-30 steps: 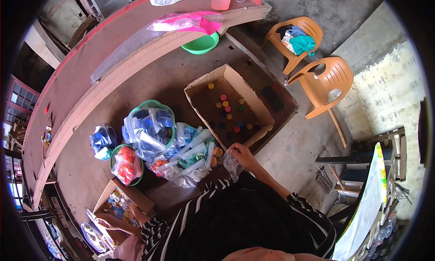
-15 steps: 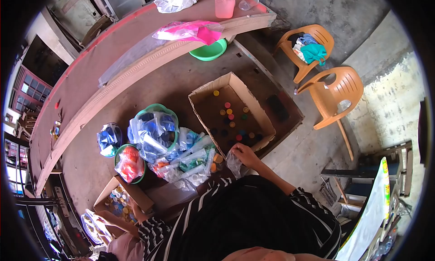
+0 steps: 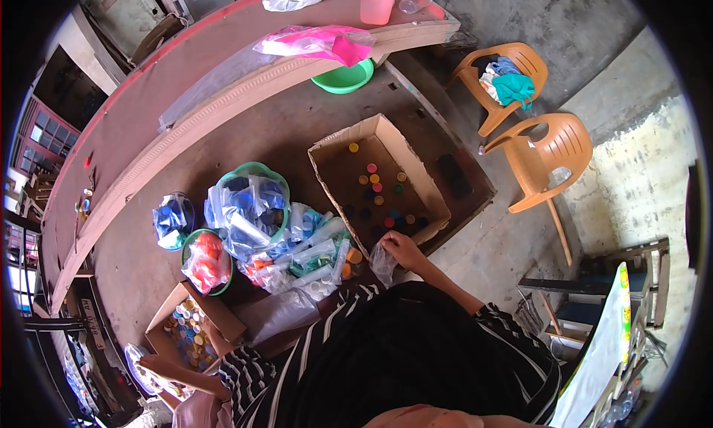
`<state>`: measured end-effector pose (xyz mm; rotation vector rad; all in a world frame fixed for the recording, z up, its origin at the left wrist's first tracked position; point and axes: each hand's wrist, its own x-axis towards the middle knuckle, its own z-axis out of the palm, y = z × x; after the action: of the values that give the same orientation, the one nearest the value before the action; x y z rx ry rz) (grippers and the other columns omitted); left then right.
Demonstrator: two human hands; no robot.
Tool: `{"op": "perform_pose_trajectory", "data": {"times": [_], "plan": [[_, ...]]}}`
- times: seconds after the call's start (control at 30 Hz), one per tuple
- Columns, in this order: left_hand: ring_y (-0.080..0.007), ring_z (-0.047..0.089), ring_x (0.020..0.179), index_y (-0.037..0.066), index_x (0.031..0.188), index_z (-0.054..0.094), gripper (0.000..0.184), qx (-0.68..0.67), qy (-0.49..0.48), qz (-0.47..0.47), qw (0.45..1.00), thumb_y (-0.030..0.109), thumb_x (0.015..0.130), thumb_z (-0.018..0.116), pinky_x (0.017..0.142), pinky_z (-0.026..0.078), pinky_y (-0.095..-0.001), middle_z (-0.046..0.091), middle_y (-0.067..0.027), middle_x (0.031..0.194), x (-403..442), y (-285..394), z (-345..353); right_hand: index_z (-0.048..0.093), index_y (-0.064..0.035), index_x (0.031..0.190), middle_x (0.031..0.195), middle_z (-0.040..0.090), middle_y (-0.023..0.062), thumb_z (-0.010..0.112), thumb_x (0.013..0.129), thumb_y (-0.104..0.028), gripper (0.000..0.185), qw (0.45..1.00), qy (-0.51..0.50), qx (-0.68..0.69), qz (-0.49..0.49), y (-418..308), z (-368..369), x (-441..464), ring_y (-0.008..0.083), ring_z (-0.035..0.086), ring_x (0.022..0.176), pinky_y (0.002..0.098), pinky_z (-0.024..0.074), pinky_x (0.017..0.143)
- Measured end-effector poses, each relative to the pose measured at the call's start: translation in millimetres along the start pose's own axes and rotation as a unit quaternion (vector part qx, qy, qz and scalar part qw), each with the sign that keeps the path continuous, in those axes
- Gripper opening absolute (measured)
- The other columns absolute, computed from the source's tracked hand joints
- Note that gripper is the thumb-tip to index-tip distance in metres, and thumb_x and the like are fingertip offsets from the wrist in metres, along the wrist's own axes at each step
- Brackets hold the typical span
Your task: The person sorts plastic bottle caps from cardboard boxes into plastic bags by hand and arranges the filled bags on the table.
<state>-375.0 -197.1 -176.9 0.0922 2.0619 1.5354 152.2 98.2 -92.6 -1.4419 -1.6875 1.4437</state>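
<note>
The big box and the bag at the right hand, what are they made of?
Big box: probably cardboard, dull and plain brown, with rough edges.
Bag: likely thin, slightly shiny plastic, because it looks see-through and crinkled.

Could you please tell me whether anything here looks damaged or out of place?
The large cardboard box by the right hand looks ragged along its top edges, suggesting wear; nothing else clearly stands out.

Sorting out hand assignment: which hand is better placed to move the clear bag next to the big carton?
Right, likely: the right hand holds the clear bag, right beside the big carton. The left sleeve lies well off, by the smaller box of caps.
</note>
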Motion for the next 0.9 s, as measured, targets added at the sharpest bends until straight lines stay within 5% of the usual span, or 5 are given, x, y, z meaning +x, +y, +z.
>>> {"op": "perform_pose_trajectory", "data": {"times": [0.43, 0.67, 0.77, 0.9], "plan": [[-0.0166, 0.057, 0.073, 0.005, 0.098, 0.060, 0.024, 0.011, 0.008, 0.031, 0.999, 0.008, 0.074, 0.060, 0.062, 0.047, -0.0310, 0.058, -0.0031, 0.084, -12, 41, 17, 0.062, 0.0007, 0.099, 0.093, 0.067, 0.0092, 0.057, 0.093, -0.015, 0.018, 1.000, 0.014, 0.026, 0.004, 0, 4, 6, 0.0160, 0.063, 0.089, 0.0305, 0.0482, 0.081], [-0.0159, 0.056, 0.072, 0.004, 0.097, 0.060, 0.025, -0.004, 0.013, 0.152, 0.988, 0.005, 0.072, 0.060, 0.061, 0.047, -0.0302, 0.057, -0.0025, 0.083, -42, 138, 62, 0.063, 0.0010, 0.099, 0.091, 0.067, 0.0088, 0.057, 0.094, -0.017, 0.020, 0.998, 0.026, 0.057, 0.004, 9, -18, 12, 0.0167, 0.063, 0.085, 0.0312, 0.0488, 0.076], [-0.0155, 0.056, 0.072, 0.004, 0.097, 0.059, 0.026, -0.013, -0.049, 0.206, 0.977, 0.003, 0.071, 0.060, 0.061, 0.046, -0.0299, 0.057, -0.0022, 0.082, -70, 181, 113, 0.063, 0.0003, 0.098, 0.084, 0.064, 0.0043, 0.058, 0.094, -0.017, 0.019, 0.994, 0.057, 0.089, -0.007, 16, -33, 20, 0.0116, 0.058, 0.076, 0.0281, 0.0458, 0.069], [-0.0151, 0.055, 0.072, 0.003, 0.097, 0.059, 0.027, 0.099, -0.273, 0.199, 0.936, 0.001, 0.070, 0.060, 0.061, 0.046, -0.0294, 0.057, -0.0019, 0.082, -89, 151, 230, 0.064, -0.0011, 0.096, 0.076, 0.057, -0.0016, 0.059, 0.094, -0.016, 0.016, 0.986, 0.083, 0.147, 0.004, 11, -59, 29, 0.0049, 0.049, 0.068, 0.0238, 0.0404, 0.061]]}}
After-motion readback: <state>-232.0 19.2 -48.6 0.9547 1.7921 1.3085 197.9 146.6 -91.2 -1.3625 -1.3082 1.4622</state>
